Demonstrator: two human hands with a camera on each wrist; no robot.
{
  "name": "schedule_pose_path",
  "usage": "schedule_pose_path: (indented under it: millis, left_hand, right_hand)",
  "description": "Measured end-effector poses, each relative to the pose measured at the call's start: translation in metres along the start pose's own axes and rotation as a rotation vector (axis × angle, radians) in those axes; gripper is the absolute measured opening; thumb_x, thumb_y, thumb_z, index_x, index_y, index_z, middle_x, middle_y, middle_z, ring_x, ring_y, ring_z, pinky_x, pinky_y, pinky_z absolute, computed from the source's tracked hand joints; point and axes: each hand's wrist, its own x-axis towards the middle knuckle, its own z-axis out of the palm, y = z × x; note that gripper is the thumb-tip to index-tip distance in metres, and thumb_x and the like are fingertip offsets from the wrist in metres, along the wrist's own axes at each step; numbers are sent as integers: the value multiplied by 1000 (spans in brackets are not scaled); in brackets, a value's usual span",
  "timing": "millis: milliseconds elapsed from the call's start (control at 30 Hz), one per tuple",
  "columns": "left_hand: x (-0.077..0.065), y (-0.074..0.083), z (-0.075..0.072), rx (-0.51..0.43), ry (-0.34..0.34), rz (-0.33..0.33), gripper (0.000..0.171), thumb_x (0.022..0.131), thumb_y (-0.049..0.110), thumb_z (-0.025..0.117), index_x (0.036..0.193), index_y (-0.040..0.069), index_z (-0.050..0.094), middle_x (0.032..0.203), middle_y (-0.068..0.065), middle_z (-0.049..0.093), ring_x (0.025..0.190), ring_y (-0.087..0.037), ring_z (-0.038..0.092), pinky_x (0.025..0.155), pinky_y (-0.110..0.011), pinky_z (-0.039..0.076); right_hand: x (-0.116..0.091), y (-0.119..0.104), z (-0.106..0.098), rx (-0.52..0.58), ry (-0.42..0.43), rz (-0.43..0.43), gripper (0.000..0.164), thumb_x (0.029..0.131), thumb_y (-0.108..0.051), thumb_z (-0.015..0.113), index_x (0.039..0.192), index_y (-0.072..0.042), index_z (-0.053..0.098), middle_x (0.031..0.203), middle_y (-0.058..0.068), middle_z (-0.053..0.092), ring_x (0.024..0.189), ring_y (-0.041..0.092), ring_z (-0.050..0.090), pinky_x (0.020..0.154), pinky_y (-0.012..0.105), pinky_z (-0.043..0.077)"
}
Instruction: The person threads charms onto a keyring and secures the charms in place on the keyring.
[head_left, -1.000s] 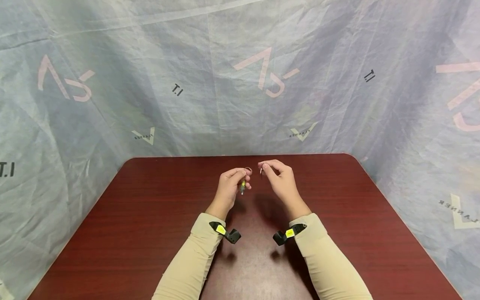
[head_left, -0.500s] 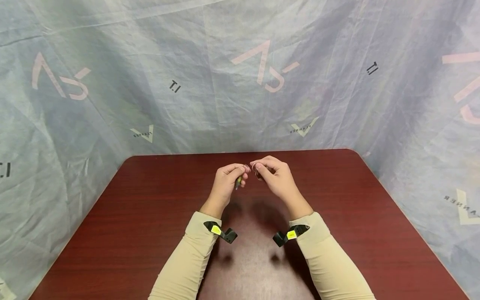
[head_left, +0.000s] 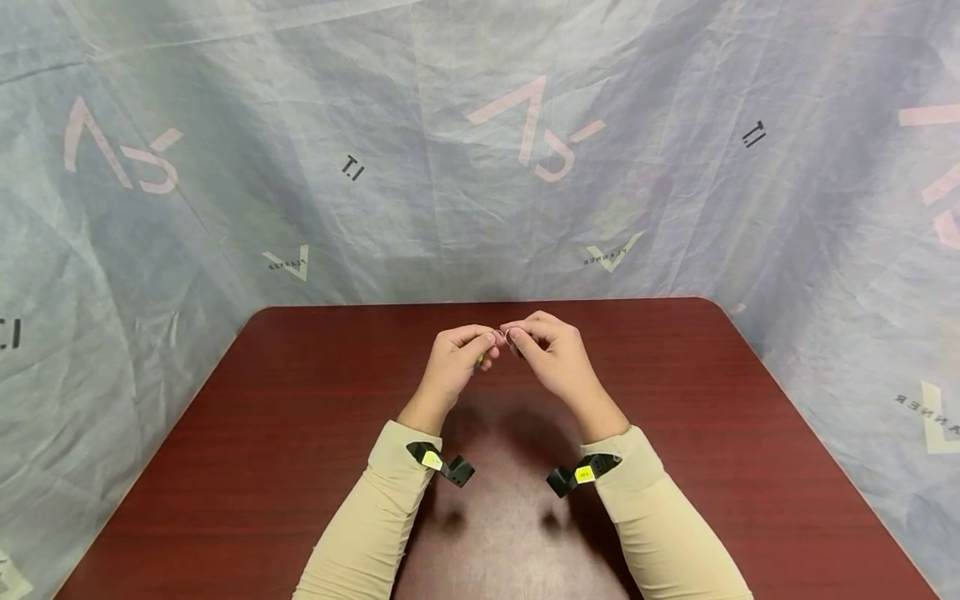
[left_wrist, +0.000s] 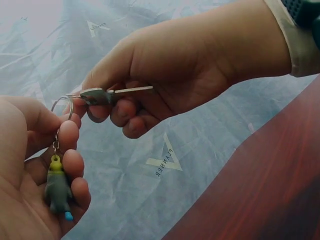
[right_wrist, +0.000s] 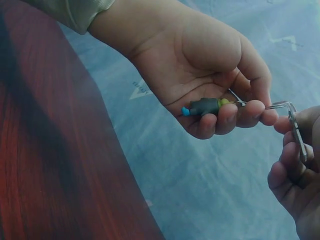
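My left hand (head_left: pixel 452 363) pinches a metal key ring (left_wrist: pixel 71 109) between thumb and fingertips. From the ring, a short chain (left_wrist: pixel 56 144) leads to a small dark figure charm (left_wrist: pixel 58 189) with a yellow top and blue tip, lying against the left fingers. My right hand (head_left: pixel 557 357) grips a key (left_wrist: pixel 95 96) by its head, its thin blade pointing back toward the right palm in the left wrist view. At the fingertips, the ring and the key's head meet; whether the key is threaded on the ring is too small to tell.
Both hands are raised over a dark red wooden table (head_left: pixel 300 433). A grey printed cloth (head_left: pixel 420 208) hangs behind and at both sides. Black wrist-camera mounts (head_left: pixel 457 471) stick inward from both cuffs.
The hands have come together: the right hand moved left until its fingertips meet the left's at the ring. The charm, earlier dangling, is now mostly hidden behind the left fingers in the head view.
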Motion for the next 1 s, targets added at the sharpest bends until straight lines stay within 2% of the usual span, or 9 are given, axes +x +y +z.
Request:
schedule_pose_path:
  millis: [133, 367, 533, 600, 767, 900, 1000]
  left_hand:
    - [1, 0, 0, 11, -5, 1, 16, 96, 1, 61, 93, -10, 72, 70, 0, 66, 63, -13, 57, 60, -23, 50]
    - [1, 0, 0, 47, -9, 52, 15, 96, 0, 62, 95, -11, 72, 71, 0, 66, 63, -10, 58, 60, -21, 50]
    - [0, 1, -1, 53, -9, 74, 14, 96, -1, 62, 96, -12, 72, 75, -16, 67, 62, -9, 58, 60, -22, 51]
    - [0, 0, -1, 50, -12, 72, 13, 97, -1, 63, 97, -11, 71, 76, -18, 68, 61, -10, 58, 59, -22, 51]
    - [1, -1, -1, 30, -35, 60, 11, 98, 1, 62, 107, -4, 65, 79, -10, 70, 60, -12, 61, 54, -24, 48]
    - [1, -1, 0, -1, -43, 65, 12, 99, -1, 60, 110, 1, 57, 85, -22, 69, 61, -15, 64, 51, -25, 46]
    - [1, -1, 1, -23, -46, 69, 12, 99, -1, 58, 110, 1, 55, 91, -32, 67, 64, -17, 65, 57, -25, 51]
  right_hand:
    - [0, -1, 1, -42, 9, -6, 15, 99, -11, 65, 104, -6, 79, 85, 3, 66, 65, 13, 50, 56, 26, 41]
    - [0, -3, 4, -74, 26, 5, 13, 97, -3, 66, 102, 0, 79, 85, 9, 66, 65, 13, 49, 56, 31, 41]
    - [-1, -3, 4, -73, 43, -12, 14, 97, -8, 68, 103, -4, 80, 86, 5, 67, 66, 12, 53, 57, 28, 44]
    - [-1, -4, 4, -70, 47, -18, 14, 98, -9, 67, 104, -5, 80, 86, 4, 67, 66, 13, 54, 57, 25, 44]
    - [0, -6, 3, -79, 56, -31, 14, 98, -11, 67, 104, -9, 80, 83, 0, 64, 63, 13, 52, 54, 23, 41]
    - [1, -7, 4, -111, 66, -29, 14, 98, -11, 68, 104, -8, 80, 81, 0, 62, 61, 12, 51, 53, 23, 40]
    - [0, -7, 4, -133, 74, -17, 14, 97, -11, 68, 104, -7, 80, 80, 0, 62, 61, 12, 51, 53, 23, 40]
